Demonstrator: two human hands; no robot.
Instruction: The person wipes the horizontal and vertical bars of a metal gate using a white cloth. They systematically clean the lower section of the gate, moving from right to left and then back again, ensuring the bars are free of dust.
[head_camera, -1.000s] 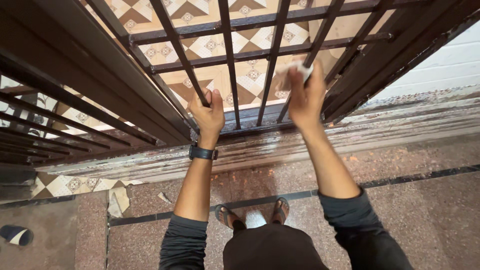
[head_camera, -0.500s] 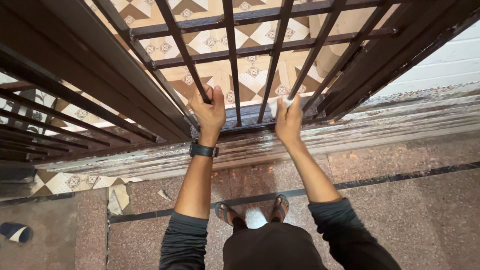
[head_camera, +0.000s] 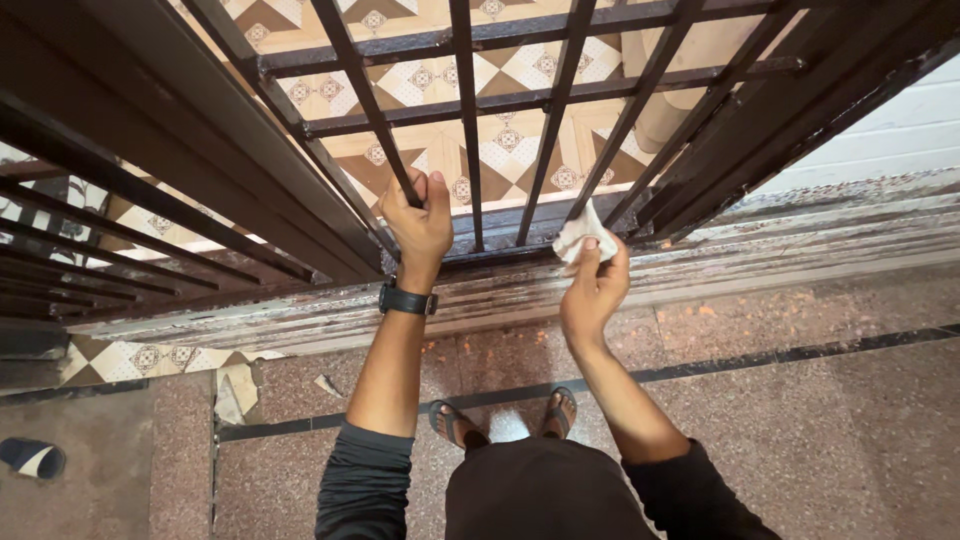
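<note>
A dark brown metal grille gate (head_camera: 468, 120) with upright and cross bars stands in front of me. My left hand (head_camera: 418, 222), with a black watch on the wrist, grips one upright bar (head_camera: 375, 115) near its foot. My right hand (head_camera: 594, 290) pinches a small crumpled white cloth (head_camera: 583, 235) between its fingers, just in front of the gate's bottom rail and clear of the bars. My sandalled feet (head_camera: 505, 418) show below on the speckled stone floor.
A worn, paint-flecked threshold (head_camera: 800, 250) runs across under the gate. Patterned brown and cream tiles (head_camera: 500, 150) lie beyond the bars. A second grille panel (head_camera: 120, 230) stands to the left. A slipper (head_camera: 30, 458) lies at the bottom left, a white wall (head_camera: 890, 130) at the right.
My right hand slid down a bar with the cloth, then pulled back toward me off the gate. The left hand kept its grip on the same bar.
</note>
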